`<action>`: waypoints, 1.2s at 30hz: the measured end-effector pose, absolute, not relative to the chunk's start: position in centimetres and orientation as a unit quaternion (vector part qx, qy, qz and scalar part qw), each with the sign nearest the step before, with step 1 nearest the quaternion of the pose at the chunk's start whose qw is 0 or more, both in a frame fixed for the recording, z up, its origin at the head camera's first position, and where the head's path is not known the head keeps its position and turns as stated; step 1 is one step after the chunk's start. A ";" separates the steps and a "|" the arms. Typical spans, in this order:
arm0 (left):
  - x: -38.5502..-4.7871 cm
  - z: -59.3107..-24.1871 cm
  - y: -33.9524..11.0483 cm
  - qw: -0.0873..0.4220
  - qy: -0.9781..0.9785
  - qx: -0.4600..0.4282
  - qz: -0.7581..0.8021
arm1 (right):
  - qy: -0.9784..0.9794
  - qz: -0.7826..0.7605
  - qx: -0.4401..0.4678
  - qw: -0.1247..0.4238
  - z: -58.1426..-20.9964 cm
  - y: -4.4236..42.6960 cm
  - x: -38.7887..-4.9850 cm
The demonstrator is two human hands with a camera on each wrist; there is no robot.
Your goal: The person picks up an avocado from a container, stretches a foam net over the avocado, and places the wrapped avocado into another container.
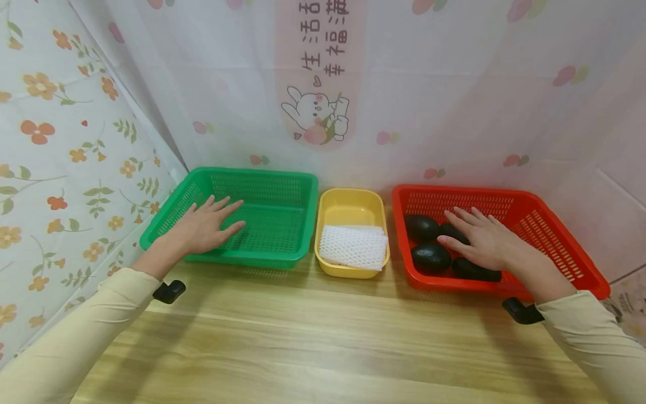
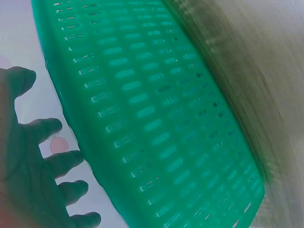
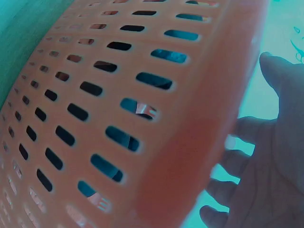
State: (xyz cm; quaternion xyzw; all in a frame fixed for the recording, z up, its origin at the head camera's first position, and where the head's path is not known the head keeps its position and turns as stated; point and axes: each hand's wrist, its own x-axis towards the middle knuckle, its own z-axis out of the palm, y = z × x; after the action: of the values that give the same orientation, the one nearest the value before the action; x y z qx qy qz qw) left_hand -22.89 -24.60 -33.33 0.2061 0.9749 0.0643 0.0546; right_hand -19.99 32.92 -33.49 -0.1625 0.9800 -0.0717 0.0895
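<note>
My left hand [image 1: 206, 226] hovers over the green basket [image 1: 303, 224], fingers spread and holding nothing. In the left wrist view the same hand [image 2: 33, 156] shows beside the basket's slotted wall [image 2: 142, 109]. Over the red basket [image 1: 555, 235] hangs my right hand [image 1: 481, 238], its fingers extended. Beneath and beside it lie several dark, glossy, avocado-like fruits [image 1: 431, 257], partly hidden by the hand; contact cannot be told. The right wrist view has that hand [image 3: 266, 142] near the basket's outer wall [image 3: 175, 128], gripping nothing.
Between the two baskets stands a small yellow tray [image 1: 348, 201] with white foam netting [image 1: 353, 246] in its front part. All three containers sit on a wooden table [image 1: 323, 342]. A printed cloth [image 1: 429, 112] hangs behind them, and a floral cloth [image 1: 65, 140] at the left.
</note>
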 end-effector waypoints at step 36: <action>-20.7 -31.1 -13.7 -0.106 0.889 0.427 0.124 | 0.967 -0.089 -0.241 0.007 -32.0 33.8 -19.8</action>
State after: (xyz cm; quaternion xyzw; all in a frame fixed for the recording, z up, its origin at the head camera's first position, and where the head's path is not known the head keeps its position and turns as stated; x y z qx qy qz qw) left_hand -20.68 -13.75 -31.10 0.4270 0.8894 0.1242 -0.1058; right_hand -19.82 33.84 -31.98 -0.2406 0.9665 -0.0890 0.0072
